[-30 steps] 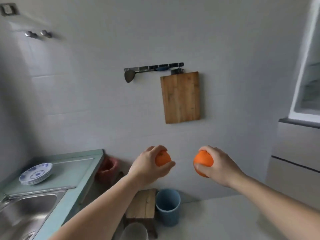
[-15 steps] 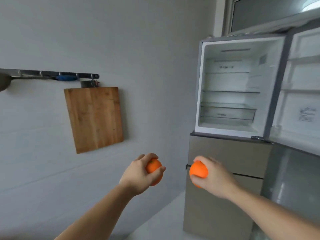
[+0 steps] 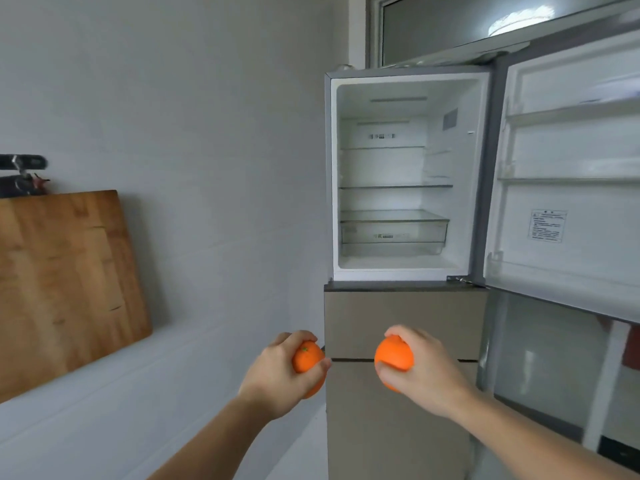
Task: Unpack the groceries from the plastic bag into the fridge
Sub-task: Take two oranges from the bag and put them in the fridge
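My left hand [image 3: 277,372] grips an orange [image 3: 306,358] with its green stem end facing me. A second orange [image 3: 393,356] sits in the grip of my right hand [image 3: 422,372]. Both hands are held out in front of the beige lower drawers of the fridge [image 3: 398,317]. Above them the fridge's upper compartment [image 3: 394,174] stands open, white inside, with glass shelves and a clear crisper drawer [image 3: 393,235]; I see no food in it. The plastic bag is out of view.
The open fridge door [image 3: 568,174] swings out on the right, with bare door shelves and a label. A wooden cutting board [image 3: 65,282] hangs on the grey wall at left under a hook rail [image 3: 22,162]. A window [image 3: 485,22] sits above the fridge.
The view has swung right from the sink and counter to the fridge, which now looks closer. Both hands still hold their oranges, side by side.
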The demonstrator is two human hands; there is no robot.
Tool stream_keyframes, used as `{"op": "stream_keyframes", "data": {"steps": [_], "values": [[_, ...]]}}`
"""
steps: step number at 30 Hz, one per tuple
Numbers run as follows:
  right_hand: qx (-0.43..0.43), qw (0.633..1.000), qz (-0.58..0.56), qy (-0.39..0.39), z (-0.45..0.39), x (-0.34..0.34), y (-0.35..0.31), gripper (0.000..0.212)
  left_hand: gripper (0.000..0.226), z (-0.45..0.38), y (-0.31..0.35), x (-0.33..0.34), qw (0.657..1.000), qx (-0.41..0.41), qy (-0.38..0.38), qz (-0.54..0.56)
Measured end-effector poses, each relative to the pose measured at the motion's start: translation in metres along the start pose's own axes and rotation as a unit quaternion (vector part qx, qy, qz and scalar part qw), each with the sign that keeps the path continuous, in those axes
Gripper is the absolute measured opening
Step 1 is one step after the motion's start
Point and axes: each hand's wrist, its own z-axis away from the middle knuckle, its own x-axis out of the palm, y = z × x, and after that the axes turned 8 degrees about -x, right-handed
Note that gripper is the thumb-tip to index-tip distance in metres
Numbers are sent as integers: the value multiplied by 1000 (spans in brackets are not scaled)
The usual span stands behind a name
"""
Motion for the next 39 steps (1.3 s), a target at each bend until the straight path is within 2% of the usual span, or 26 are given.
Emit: {"op": "stream_keyframes", "data": {"steps": [12,16,23,30,33,39], "values": [[14,997,-67,30,-154,-5,124,53,48,-186,64,81,1000,20,19,4],[15,997,-64,32,-188,-6,151,51,39,-232,75,96,999,39,12,-2],[26,999,0,45,-275,-8,198,46,41,-351,79,123,996,83,14,24],[28,994,57,91,-386,-26,227,55,50,-482,96,120,988,147,26,35],[15,991,45,125,-431,-38,235,61,44,-529,113,111,982,182,32,42],[-6,985,41,170,-530,-69,261,53,44,-611,151,98,972,230,54,12]]}}
